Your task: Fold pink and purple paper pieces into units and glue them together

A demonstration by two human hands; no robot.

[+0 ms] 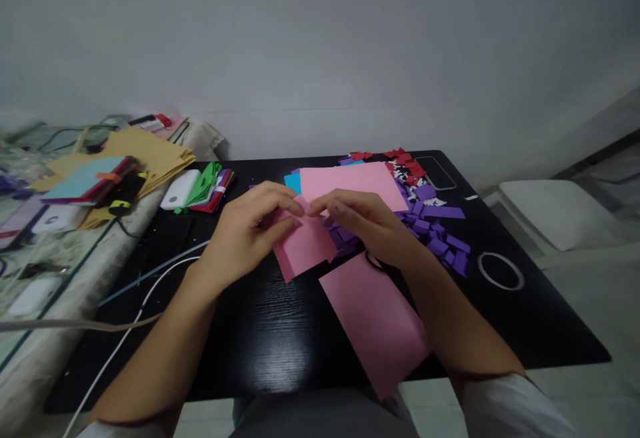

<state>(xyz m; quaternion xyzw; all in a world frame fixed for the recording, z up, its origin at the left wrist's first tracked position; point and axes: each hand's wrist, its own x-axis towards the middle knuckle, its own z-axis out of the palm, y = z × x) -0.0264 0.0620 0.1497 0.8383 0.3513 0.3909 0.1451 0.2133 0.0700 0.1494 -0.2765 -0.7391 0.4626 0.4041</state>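
Between my two hands is a piece of pink paper point(306, 248), tilted above the black table, with creases along its edges. My left hand point(250, 225) pinches its upper left part between thumb and fingers. The fingertips of my right hand point(367, 218) press together at its top edge, close to the left fingertips. A larger pink sheet point(350, 181) lies behind the hands, over a bit of blue paper point(293, 181). Another pink sheet point(375, 318) rests under my right forearm and hangs past the table's front edge.
Purple paper pieces point(440, 238) and red scraps point(410, 166) are heaped to the right, near a white ring point(501, 271). Green and red paper bundles point(213, 188) stand at left beside a white device point(180, 189). A white cable point(145, 301) crosses the left side. A white stool point(543, 211) stands at right.
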